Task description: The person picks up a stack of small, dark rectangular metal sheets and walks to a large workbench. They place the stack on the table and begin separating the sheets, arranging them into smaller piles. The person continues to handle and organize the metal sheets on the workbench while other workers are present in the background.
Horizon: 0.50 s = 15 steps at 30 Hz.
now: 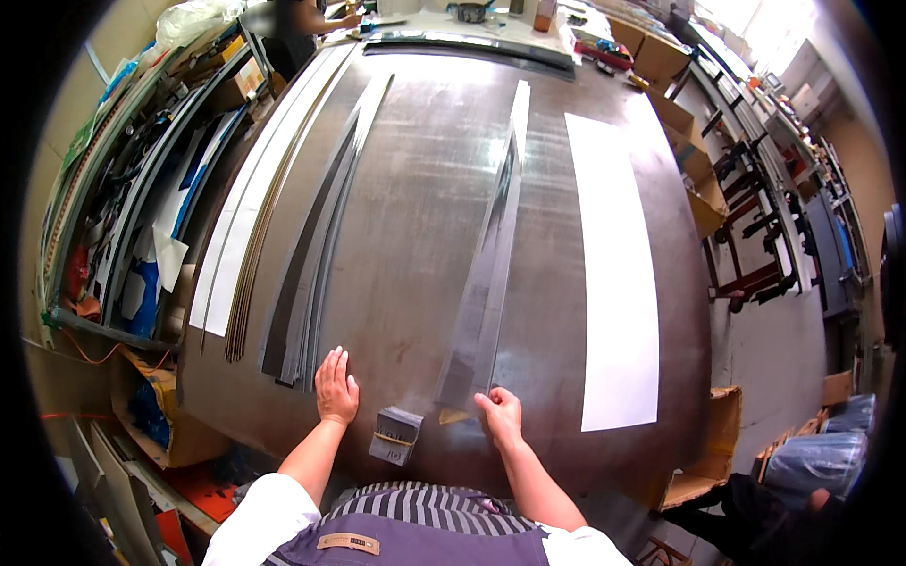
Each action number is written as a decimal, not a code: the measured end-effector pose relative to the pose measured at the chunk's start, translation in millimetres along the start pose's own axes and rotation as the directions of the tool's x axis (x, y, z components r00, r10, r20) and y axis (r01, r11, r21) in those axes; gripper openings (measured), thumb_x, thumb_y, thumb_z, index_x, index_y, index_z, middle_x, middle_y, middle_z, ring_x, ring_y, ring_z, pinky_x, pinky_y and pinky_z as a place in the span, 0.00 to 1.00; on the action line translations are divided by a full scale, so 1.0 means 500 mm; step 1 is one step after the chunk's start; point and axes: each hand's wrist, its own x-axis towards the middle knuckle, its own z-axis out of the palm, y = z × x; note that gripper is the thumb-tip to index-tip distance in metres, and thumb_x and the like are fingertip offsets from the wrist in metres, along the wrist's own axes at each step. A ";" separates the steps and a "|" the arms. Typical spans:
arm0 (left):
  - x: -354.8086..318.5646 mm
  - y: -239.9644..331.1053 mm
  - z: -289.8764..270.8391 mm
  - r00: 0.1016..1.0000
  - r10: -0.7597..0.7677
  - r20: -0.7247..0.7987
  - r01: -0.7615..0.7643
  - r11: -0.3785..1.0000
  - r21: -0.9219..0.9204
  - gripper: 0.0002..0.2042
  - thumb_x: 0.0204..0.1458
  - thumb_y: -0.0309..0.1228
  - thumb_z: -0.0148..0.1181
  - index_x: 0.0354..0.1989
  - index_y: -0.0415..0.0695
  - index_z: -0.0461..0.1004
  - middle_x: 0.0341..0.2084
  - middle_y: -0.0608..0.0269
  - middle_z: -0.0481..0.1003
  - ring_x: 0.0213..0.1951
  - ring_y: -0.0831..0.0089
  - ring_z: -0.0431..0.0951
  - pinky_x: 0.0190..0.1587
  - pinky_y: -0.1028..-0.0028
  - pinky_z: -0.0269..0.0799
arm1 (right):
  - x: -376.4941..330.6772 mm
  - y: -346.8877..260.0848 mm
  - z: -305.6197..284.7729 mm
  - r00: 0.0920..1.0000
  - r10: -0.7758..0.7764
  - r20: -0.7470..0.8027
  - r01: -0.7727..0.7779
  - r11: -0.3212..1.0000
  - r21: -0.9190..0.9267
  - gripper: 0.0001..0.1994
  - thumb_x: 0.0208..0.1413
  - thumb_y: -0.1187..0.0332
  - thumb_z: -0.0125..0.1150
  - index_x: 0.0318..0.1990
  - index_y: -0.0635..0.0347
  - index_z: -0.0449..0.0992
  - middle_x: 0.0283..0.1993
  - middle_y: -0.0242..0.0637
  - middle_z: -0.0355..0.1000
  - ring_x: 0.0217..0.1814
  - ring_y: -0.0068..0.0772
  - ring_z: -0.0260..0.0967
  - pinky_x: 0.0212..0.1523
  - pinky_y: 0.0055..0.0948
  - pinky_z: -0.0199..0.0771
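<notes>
My left hand (337, 387) lies flat on the dark table (396, 245), fingers outstretched, just beside the near end of a stack of long grey strips (316, 283). At the near end of another long, glossy grey strip (483, 302), thumb and fingers of my right hand (500, 415) are pinched on its corner. This strip seems to overlap at least one more like it. A small tan-yellow piece (454, 415) shows at that end. Between my hands, close to the table's front edge, sits a small bundle of grey cards (396, 436) with a rubber band round it.
A long white sheet (618, 274) lies on the right. White strips (222, 302) and thin brown-edged strips (247, 302) lie along the left. Dark strips (472, 52) cross the far edge. A crammed rack (142, 217) stands left; a cardboard box (713, 443) sits low right. A person's arm (330, 24) shows beyond.
</notes>
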 end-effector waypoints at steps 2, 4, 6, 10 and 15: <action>-0.004 -0.004 0.006 1.000 0.000 -0.005 0.000 1.000 -0.007 0.26 0.50 0.30 0.48 0.60 0.42 0.60 0.61 0.56 0.59 0.63 0.59 0.58 0.63 0.61 0.51 | -0.001 0.021 -0.002 0.999 0.040 0.028 -0.047 0.941 0.336 0.11 0.47 0.68 0.67 0.24 0.61 0.70 0.20 0.22 0.61 0.19 0.17 0.54 0.20 0.24 0.55; -0.005 -0.006 0.010 1.000 0.002 -0.007 -0.002 1.000 -0.002 0.25 0.50 0.30 0.48 0.60 0.42 0.60 0.61 0.56 0.60 0.63 0.58 0.58 0.63 0.61 0.51 | 0.004 0.032 -0.021 0.982 0.131 0.133 -0.179 0.864 0.470 0.12 0.47 0.67 0.69 0.31 0.62 0.70 0.24 0.26 0.64 0.23 0.19 0.58 0.23 0.23 0.59; -0.005 -0.006 0.009 1.000 0.006 -0.013 -0.006 1.000 0.015 0.25 0.49 0.31 0.48 0.58 0.41 0.61 0.59 0.55 0.61 0.62 0.58 0.59 0.63 0.60 0.52 | 0.009 0.033 -0.020 0.976 0.193 0.103 -0.218 0.872 0.438 0.17 0.46 0.65 0.70 0.38 0.63 0.69 0.30 0.31 0.67 0.28 0.21 0.62 0.28 0.24 0.63; -0.006 -0.006 0.013 1.000 0.005 -0.024 -0.005 1.000 -0.001 0.25 0.49 0.31 0.48 0.58 0.40 0.61 0.59 0.55 0.61 0.62 0.58 0.59 0.63 0.60 0.52 | -0.015 -0.072 0.008 0.977 0.212 0.006 -0.210 0.968 0.139 0.30 0.43 0.64 0.72 0.51 0.70 0.67 0.44 0.45 0.73 0.44 0.31 0.70 0.42 0.30 0.71; -0.005 -0.008 0.014 1.000 0.008 -0.020 -0.008 1.000 0.003 0.25 0.49 0.31 0.49 0.59 0.41 0.61 0.60 0.56 0.61 0.63 0.59 0.58 0.63 0.61 0.52 | 0.034 -0.005 0.049 0.994 0.105 0.037 -0.109 0.984 0.140 0.10 0.41 0.71 0.70 0.29 0.67 0.77 0.26 0.35 0.74 0.26 0.22 0.67 0.27 0.26 0.67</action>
